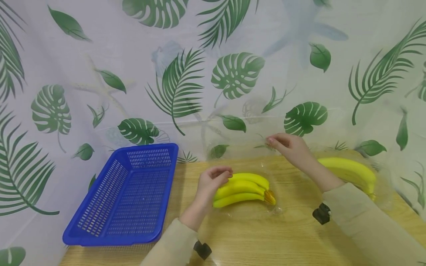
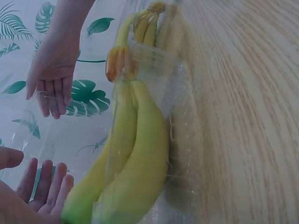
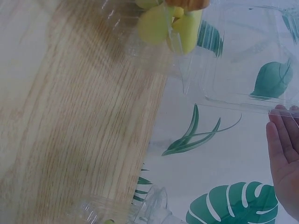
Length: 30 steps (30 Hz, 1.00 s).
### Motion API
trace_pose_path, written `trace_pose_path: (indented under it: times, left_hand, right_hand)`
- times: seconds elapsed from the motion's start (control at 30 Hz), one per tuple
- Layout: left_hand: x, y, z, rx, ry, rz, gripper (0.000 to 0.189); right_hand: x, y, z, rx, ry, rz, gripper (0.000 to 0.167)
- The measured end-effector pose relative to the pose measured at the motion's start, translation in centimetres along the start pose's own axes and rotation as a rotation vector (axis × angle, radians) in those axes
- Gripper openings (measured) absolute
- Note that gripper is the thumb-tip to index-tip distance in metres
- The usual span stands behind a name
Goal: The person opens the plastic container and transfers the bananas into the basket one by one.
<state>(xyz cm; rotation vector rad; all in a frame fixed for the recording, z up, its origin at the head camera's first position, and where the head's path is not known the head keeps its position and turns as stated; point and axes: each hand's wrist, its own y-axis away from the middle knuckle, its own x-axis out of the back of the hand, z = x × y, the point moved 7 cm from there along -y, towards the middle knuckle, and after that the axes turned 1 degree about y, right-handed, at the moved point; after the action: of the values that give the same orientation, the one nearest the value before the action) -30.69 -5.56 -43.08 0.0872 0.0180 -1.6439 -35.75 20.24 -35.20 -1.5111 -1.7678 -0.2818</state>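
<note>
A bunch of yellow bananas (image 1: 244,186) lies in a clear plastic box (image 2: 180,107) on the wooden table. The box's transparent lid (image 3: 250,100) stands raised behind the fruit, faint against the printed cloth. My right hand (image 1: 289,147) is at the lid's upper right edge, its fairly straight fingers touching the rim. My left hand (image 1: 213,181) is beside the left end of the bunch, thumb apart from the fingers, with nothing between them. In the left wrist view the left hand's fingers (image 2: 51,189) are spread close by the banana tips.
A blue perforated plastic basket (image 1: 169,184) stands to the left on the table. Another clear package with bananas (image 1: 352,170) lies at the right, partly behind my right forearm. A leaf-printed cloth (image 1: 233,122) hangs along the table's back edge.
</note>
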Motion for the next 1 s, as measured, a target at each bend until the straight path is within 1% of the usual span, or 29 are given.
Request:
trace_pose_path:
  times: [0.13,0.27,0.47,0.57,0.8,1.0]
  left_hand:
    - [0.4,-0.1,-0.4,0.015,-0.068,0.045,0.022]
    - [0.6,-0.1,-0.7,0.024,-0.108,0.061,0.022]
    - [0.6,-0.4,-1.4,0.035,-0.126,0.048,0.024]
    - [0.6,-0.6,-1.6,0.029,-0.138,0.045,0.025]
    - [0.6,-0.8,-1.9,-0.008,-0.182,0.038,0.032]
    - [0.7,-1.0,-2.1,0.005,-0.194,0.017,0.043]
  right_hand:
    - [0.1,0.0,0.0,-0.005,0.005,0.003,0.043]
    - [0.1,0.0,0.0,-0.007,0.006,0.002,0.044]
    - [0.0,0.1,-0.1,-0.007,0.001,-0.004,0.044]
    - [0.0,0.1,-0.1,-0.009,0.001,-0.001,0.044]
    - [0.1,0.1,-0.1,-0.006,0.011,0.01,0.042]
    - [0.0,0.1,-0.3,0.0,0.007,0.003,0.042]
